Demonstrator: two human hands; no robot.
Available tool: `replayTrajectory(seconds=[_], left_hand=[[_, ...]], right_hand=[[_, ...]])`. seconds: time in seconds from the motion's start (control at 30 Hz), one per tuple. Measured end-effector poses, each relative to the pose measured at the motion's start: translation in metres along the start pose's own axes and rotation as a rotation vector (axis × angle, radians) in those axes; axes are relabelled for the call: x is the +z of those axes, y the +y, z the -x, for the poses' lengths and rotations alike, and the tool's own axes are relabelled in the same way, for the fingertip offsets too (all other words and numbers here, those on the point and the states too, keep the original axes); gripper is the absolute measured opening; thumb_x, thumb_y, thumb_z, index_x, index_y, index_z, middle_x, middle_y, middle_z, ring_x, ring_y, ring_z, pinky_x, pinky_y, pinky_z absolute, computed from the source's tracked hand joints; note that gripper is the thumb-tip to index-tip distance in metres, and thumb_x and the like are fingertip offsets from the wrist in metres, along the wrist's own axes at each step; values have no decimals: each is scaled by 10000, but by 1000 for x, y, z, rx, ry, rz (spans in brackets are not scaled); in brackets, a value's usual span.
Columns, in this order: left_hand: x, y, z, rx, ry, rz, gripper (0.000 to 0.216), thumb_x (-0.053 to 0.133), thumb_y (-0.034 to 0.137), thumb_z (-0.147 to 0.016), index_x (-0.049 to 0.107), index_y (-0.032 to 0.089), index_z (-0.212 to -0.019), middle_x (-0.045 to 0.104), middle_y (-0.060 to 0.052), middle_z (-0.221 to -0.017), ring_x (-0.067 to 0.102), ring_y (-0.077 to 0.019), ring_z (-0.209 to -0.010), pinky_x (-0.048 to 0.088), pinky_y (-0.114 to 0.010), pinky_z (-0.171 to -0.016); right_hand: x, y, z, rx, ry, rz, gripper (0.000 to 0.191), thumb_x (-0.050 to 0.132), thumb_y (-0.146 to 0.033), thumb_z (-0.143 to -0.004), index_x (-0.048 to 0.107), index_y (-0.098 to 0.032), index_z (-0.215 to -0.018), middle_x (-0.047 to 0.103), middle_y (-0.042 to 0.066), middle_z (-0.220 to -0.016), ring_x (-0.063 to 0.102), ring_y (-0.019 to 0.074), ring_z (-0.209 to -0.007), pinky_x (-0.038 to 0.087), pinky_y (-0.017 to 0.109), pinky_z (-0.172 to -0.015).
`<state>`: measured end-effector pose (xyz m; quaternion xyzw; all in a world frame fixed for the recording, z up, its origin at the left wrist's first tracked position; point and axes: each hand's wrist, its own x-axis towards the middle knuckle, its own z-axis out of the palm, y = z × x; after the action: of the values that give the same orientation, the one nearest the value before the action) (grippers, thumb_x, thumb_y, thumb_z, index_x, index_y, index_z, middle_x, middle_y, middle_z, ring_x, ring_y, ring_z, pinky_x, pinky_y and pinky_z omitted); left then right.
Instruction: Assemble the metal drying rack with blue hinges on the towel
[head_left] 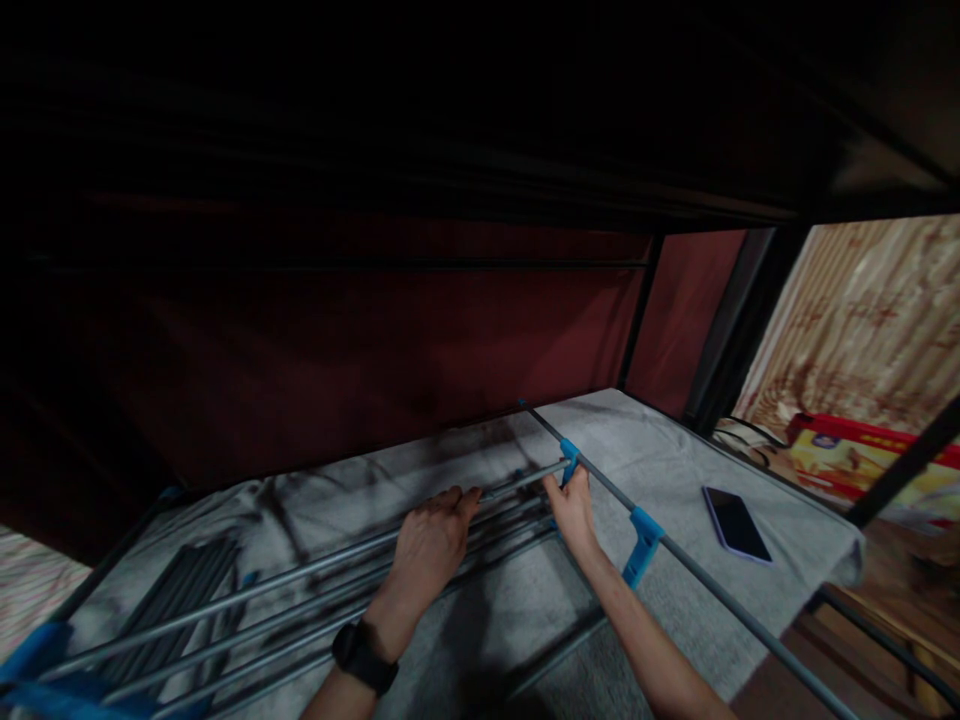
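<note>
My left hand, with a black watch on its wrist, is closed around a long grey metal tube. This tube runs from a blue plastic connector at the lower left to another blue connector on a crosswise grey pole. Fingers of my right hand are wrapped round that second connector, where the tube end meets it. A further blue connector sits on the same pole, nearer me. Several more tubes lie parallel below the held one.
The frame rests on a grey blanket over a bed. A bundle of loose grey tubes lies at the left, and a phone at the right. Dark bed posts and an overhead deck surround the space. A red-and-yellow box stands beyond.
</note>
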<state>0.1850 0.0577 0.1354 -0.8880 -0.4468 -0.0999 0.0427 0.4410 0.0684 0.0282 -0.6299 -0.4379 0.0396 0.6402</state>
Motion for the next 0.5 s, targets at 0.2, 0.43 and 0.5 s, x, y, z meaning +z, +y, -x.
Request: replayTrajectory(seconds=[0.2,0.43,0.5], left_hand=[[-2,2,-1,20,11,-5,526,470,36,-1040,711,219,-1471,810,-115,-1127,802,-236,-1018,593,-323,-873],[4,1,0,62,125,5,392,508,114,-1078,755,202,-1370,811,-109,-1065,791,-235,-946,587,-348,-857],[7,0,2,88,177,-8,361,533,170,-1094,743,186,-1388,810,-108,-1048,782,-240,-935,583,-369,-876]], right_hand=[[0,0,1,41,-5,-1,364,629,-555,-893,533,-281,-1112,536,-7,-915,555,265,-876,531,482,-953],[1,3,1,32,8,-28,369,641,-518,-888,565,-269,-1150,538,-23,-882,524,243,-828,516,435,-883],[0,2,1,60,7,-24,371,627,-528,-877,572,-266,-1135,525,-27,-860,502,237,-779,508,433,-848]])
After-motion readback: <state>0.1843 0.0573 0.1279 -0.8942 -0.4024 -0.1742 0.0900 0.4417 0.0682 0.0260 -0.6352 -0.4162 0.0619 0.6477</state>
